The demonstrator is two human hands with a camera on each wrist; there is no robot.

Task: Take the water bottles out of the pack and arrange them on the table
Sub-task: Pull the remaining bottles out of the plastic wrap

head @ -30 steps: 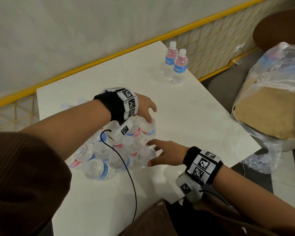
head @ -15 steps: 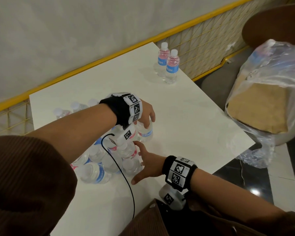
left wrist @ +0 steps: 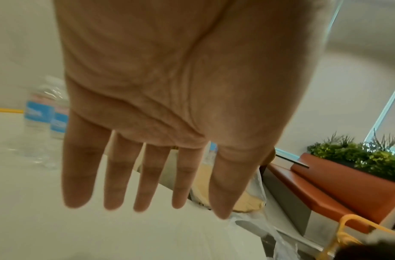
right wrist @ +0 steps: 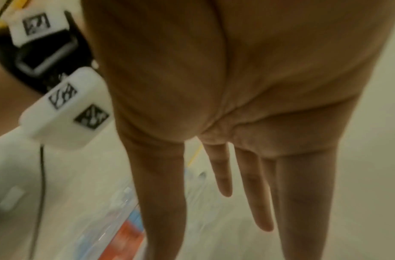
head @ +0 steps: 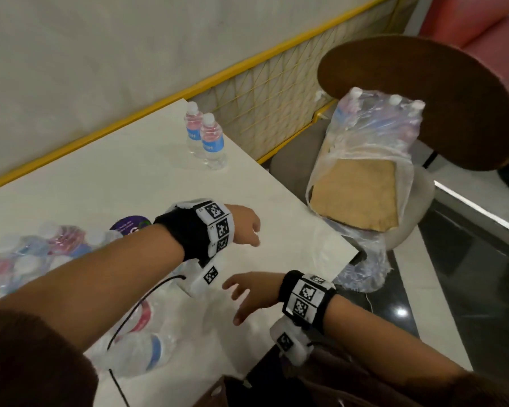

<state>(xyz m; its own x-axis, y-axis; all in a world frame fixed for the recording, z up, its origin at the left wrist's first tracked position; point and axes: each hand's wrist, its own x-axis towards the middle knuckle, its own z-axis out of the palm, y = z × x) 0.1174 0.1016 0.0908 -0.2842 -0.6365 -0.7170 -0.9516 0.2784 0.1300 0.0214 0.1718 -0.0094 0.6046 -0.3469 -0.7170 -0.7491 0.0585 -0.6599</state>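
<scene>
Two upright water bottles [head: 207,140] with blue and pink labels stand together at the table's far edge, also seen in the left wrist view as bottles [left wrist: 45,109]. A blurred cluster of bottles [head: 141,342] lies on the table under my left forearm. The torn plastic pack [head: 362,183] with a cardboard base sits on a chair to the right, several bottles [head: 376,118] still standing at its back. My left hand [head: 249,230] [left wrist: 147,193] hovers over the table with straight fingers, empty. My right hand [head: 241,295] [right wrist: 214,211] is spread open and empty beside the cluster.
The white table [head: 130,183] ends in a right edge close to the chair. A yellow wire fence [head: 262,101] runs behind it. A dark round chair back [head: 441,101] rises behind the pack. A purple round sticker [head: 131,226] lies by my left wrist.
My left hand has let go of the bottle it gripped and moved right, fingers straightened. My right hand has come off the cluster and opened wide. The view has swung right.
</scene>
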